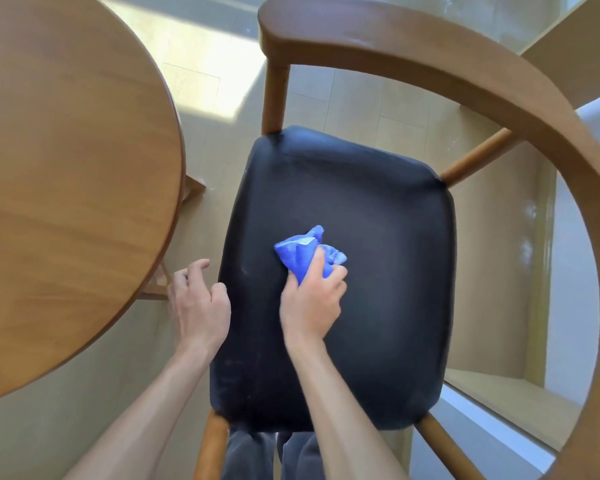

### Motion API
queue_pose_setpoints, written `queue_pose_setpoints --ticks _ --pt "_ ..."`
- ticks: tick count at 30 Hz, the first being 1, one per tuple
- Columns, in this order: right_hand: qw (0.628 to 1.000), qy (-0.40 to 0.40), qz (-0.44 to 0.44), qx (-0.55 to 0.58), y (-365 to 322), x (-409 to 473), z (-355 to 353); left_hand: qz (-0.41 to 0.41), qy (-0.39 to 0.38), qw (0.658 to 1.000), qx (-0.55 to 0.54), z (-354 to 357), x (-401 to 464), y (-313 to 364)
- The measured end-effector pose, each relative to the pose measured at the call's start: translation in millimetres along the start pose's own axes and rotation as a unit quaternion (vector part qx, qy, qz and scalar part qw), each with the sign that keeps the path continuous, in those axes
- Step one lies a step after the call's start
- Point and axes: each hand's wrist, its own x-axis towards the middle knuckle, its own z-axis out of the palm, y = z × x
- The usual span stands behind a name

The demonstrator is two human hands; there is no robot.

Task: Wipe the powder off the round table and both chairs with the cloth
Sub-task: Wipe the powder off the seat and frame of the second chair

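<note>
From my head camera, I judge I'm on the chair step: my right hand grips the bunched blue cloth at mid-frame on the black seat. The cloth's long axis points toward the upper right. My left hand hangs loosely curled and empty beside the seat's left edge. Faint powder streaks there, lower left, want the next swipe.

the table is smooth wood. the chair frame is wood, its seat dark, smooth, leathery. the cloth is soft, fuzzy.
</note>
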Motion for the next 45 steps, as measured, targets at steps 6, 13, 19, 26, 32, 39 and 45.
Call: queue_pose_setpoints --ticks 6,13,19,26,32,39,45 --pt "0.995 -0.019 -0.090 -0.031 -36 -40 14 -0.012 0.027 1.000 -0.012 -20 -2 -9" --pt "0.922 -0.243 -0.085 0.288 -13 -31 -24 -0.032 -0.044 0.996 -0.076 -29 -16 13" --pt "0.879 -0.242 -0.066 0.405 7 -23 -78 -0.002 -0.255 0.929 -0.269 -36 -39 69" --pt "0.775 -0.278 0.002 0.567 48 -2 -136 0.015 -0.255 0.926 -0.278 -39 -43 104" --pt "0.752 -0.293 0.031 0.590 72 11 -170 0.006 -0.305 0.873 -0.380 -52 -46 131" --pt "0.751 -0.242 0.019 0.614 75 15 -193 0.037 -0.300 0.883 -0.359 -59 -53 153" --pt "0.692 -0.203 0.069 0.689 80 20 -208 0.027 -0.246 0.899 -0.360 -57 -57 155"
